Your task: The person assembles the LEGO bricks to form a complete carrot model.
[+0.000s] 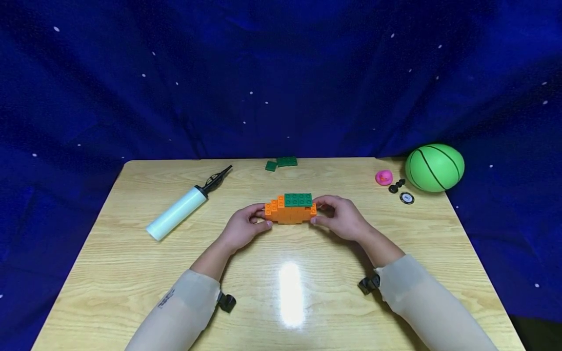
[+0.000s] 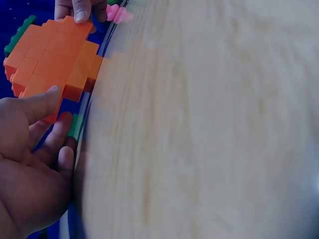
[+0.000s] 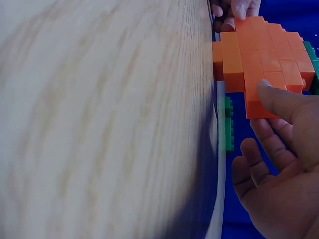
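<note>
A stepped build of orange toy building bricks (image 1: 293,215) stands upright near the middle of the table, with a green brick (image 1: 298,200) on its top right. My left hand (image 1: 244,227) pinches its left end between thumb and fingers. At the opposite end, my right hand (image 1: 344,218) pinches the build the same way. Both wrist views show the thumbs on its flat near face (image 2: 50,55), and its narrow base (image 3: 218,60) close to the tabletop. Whether that base touches the table, I cannot tell.
Two loose green pieces (image 1: 287,161) lie at the table's (image 1: 281,317) back edge. A pale blue hand pump (image 1: 177,213) lies left. To the back right are a green ball (image 1: 434,167), a pink rubber duck (image 1: 384,177), small black pieces (image 1: 393,188) and a round chip (image 1: 407,198).
</note>
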Tool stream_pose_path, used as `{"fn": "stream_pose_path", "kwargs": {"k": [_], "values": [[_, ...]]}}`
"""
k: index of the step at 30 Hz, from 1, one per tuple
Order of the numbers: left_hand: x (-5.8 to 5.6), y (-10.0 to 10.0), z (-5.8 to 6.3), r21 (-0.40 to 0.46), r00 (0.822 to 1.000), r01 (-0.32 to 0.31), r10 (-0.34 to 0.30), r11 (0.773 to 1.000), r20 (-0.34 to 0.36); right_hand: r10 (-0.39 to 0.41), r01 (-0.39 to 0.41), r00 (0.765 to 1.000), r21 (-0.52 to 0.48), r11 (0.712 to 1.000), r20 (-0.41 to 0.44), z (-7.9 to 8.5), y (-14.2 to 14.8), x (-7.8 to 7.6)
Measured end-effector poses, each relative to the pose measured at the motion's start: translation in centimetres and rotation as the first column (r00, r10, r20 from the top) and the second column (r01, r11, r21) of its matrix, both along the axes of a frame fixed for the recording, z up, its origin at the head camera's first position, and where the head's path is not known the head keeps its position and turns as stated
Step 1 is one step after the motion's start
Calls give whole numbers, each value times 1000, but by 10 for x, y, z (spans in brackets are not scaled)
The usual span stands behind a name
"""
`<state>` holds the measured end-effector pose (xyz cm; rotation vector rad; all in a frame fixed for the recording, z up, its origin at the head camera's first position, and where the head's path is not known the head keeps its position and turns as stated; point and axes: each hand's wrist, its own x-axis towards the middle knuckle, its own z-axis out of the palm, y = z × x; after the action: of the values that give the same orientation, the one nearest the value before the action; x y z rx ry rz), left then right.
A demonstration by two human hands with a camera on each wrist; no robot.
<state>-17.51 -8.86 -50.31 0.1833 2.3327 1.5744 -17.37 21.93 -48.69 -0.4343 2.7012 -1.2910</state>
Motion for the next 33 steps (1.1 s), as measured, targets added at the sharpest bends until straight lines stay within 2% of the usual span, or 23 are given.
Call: {"fn": "stream_pose_path", "kwargs": {"k": [6,12,24,33], "values": [[-3,-7,5,16,998,58,-58,998,19,-11,12,1000,-17,1000,13,0,1,2],[-12,-15,10,85,996,92,-92,992,2,-25,25,1000,-21,999,16,-2,2,2],[-35,-13,11,102,1000,-5,7,995,-22,-40,41,999,-30,999,25,-3,3,4],[-55,-2,14,80,992,-90,97,993,-81,-37,38,999,-27,999,28,-2,3,3]]}}
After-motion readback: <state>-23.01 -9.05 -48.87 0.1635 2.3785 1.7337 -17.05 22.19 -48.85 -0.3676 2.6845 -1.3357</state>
